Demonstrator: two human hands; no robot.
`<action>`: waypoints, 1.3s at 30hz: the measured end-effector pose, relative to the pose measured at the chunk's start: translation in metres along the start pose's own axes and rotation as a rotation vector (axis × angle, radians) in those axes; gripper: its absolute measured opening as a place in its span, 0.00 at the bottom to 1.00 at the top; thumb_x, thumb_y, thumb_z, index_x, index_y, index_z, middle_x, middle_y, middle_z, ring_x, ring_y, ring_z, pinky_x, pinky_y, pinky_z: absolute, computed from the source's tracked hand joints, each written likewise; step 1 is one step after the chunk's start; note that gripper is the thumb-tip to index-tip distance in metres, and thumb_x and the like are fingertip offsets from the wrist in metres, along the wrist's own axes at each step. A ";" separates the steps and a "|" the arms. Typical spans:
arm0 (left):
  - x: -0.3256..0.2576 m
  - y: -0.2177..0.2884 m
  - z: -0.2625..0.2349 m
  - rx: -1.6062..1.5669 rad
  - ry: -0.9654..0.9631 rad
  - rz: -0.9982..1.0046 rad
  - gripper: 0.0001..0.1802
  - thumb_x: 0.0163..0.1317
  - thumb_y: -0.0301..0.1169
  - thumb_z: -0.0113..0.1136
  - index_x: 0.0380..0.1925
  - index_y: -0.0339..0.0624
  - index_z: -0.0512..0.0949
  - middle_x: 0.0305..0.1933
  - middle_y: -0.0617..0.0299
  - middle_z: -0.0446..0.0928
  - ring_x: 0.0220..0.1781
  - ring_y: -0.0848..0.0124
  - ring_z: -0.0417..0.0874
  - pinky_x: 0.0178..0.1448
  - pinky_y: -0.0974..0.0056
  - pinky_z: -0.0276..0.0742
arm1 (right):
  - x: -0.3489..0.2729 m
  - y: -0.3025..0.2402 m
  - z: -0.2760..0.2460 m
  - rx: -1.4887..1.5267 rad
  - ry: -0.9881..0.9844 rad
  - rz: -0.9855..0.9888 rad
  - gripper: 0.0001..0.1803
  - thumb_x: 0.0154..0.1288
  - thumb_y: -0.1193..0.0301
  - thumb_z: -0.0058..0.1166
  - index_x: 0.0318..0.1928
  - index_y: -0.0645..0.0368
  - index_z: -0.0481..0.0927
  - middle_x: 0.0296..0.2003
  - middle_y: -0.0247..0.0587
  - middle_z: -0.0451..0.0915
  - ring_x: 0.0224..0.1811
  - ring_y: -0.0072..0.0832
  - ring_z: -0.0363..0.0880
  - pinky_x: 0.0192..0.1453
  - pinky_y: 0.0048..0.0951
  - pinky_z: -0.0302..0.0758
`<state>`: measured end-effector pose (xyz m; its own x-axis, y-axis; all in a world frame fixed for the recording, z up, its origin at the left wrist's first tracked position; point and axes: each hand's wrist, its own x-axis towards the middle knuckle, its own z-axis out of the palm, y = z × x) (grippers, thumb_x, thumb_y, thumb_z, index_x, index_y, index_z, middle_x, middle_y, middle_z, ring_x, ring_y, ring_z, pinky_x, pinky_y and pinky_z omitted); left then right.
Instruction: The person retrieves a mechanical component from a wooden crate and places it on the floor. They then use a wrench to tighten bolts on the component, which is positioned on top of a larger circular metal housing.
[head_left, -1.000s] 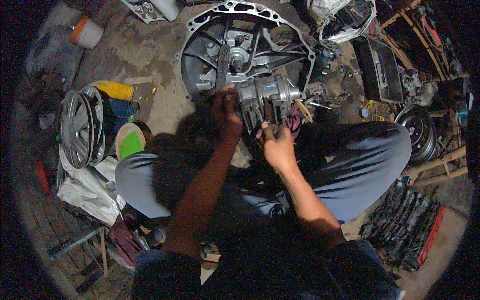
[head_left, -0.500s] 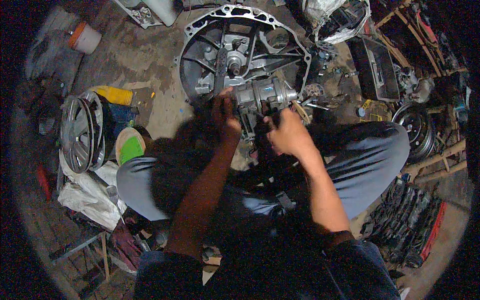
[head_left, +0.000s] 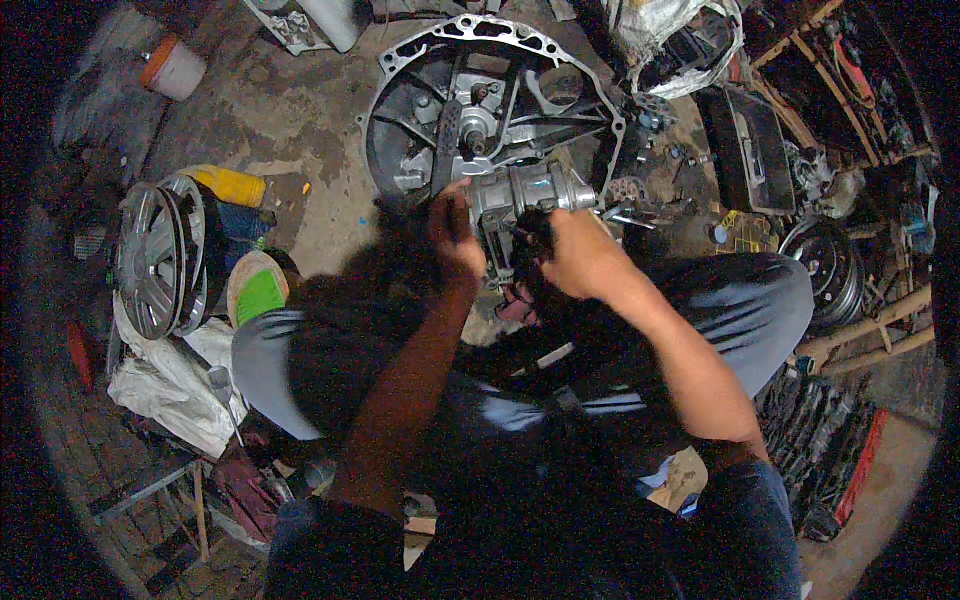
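A silvery, ribbed cylindrical machine part (head_left: 525,187), which looks like a compressor, sits tilted between my knees. My left hand (head_left: 458,240) is closed against its left end, steadying it, with the fingers partly in shadow. My right hand (head_left: 580,255) is closed at the part's near right side, its fingers curled round something dark that I cannot make out. Just beyond stands a large gearbox housing (head_left: 613,125), open side up, with a shaft in its middle. A dark perforated strip (head_left: 448,135) lies across the housing. A pinkish rag (head_left: 516,305) shows below my hands.
Wheel rims (head_left: 150,262) stand at the left beside a yellow container (head_left: 232,186). A white bucket (head_left: 175,75) is at far left. A grey bin (head_left: 745,150), a white sack (head_left: 640,35), a dark wheel (head_left: 825,265) and small loose parts lie to the right.
My right elbow has swung outward to the right, and the right hand has turned at the part. A pale piece beside that hand no longer shows. The left hand stays nearly in place.
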<state>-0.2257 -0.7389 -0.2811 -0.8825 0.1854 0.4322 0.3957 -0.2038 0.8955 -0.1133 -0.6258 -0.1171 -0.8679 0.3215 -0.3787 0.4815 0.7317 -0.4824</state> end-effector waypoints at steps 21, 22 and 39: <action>0.002 0.017 -0.004 0.051 -0.062 -0.146 0.14 0.75 0.29 0.43 0.50 0.37 0.77 0.51 0.55 0.80 0.56 0.64 0.79 0.63 0.59 0.71 | -0.002 0.004 0.003 -0.094 0.066 0.049 0.18 0.49 0.72 0.67 0.37 0.71 0.79 0.38 0.66 0.80 0.45 0.58 0.79 0.52 0.48 0.78; 0.002 0.016 -0.003 0.036 -0.057 -0.139 0.14 0.75 0.29 0.43 0.50 0.37 0.77 0.51 0.55 0.80 0.56 0.64 0.79 0.63 0.59 0.71 | -0.002 0.004 0.002 -0.074 0.048 0.041 0.17 0.48 0.72 0.67 0.36 0.71 0.79 0.38 0.65 0.80 0.45 0.59 0.79 0.52 0.49 0.78; 0.002 0.005 -0.005 -0.006 -0.070 -0.124 0.14 0.75 0.31 0.45 0.51 0.38 0.77 0.53 0.56 0.79 0.58 0.64 0.77 0.65 0.60 0.69 | -0.008 0.030 -0.010 0.085 0.149 -0.036 0.14 0.60 0.67 0.63 0.39 0.66 0.82 0.38 0.63 0.81 0.47 0.56 0.79 0.53 0.45 0.74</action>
<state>-0.2263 -0.7443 -0.2763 -0.9045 0.2758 0.3252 0.2833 -0.1811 0.9418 -0.0933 -0.6005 -0.1209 -0.8904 0.3858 -0.2417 0.4526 0.6928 -0.5615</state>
